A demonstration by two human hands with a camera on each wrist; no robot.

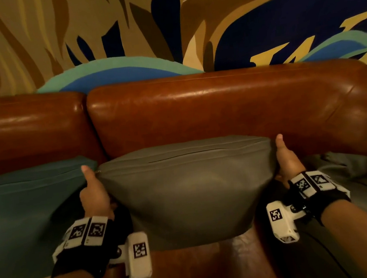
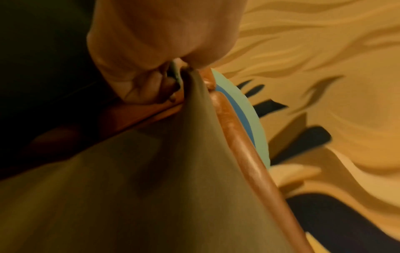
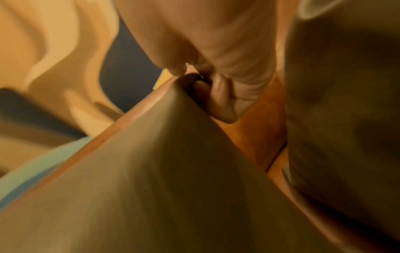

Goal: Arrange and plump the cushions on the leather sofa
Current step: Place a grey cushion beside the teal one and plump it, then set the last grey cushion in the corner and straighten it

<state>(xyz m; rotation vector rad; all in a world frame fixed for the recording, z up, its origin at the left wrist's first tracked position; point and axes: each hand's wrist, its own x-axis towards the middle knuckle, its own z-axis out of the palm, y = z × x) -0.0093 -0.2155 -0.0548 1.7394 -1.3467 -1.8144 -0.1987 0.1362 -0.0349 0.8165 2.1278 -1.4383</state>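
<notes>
Sitting between both hands, pinched at its corners: grey cushion (image 1: 188, 192).

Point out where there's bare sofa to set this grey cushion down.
Bare leather seat shows directly below the grey cushion, between the wrists. Crowded either side: teal cushion beside the left hand, another grey cushion beyond the right hand.

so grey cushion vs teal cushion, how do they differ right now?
Colour: the grey cushion is grey-olive; the teal cushion is blue-green.
Handling: the left hand and right hand each grip an upper corner of the grey cushion; neither hand holds the teal cushion.
Place: the grey cushion sits mid-frame; the teal cushion is to its left, cut off by the frame edge.
Shared: both lean upright against the sofa backrest.
</notes>
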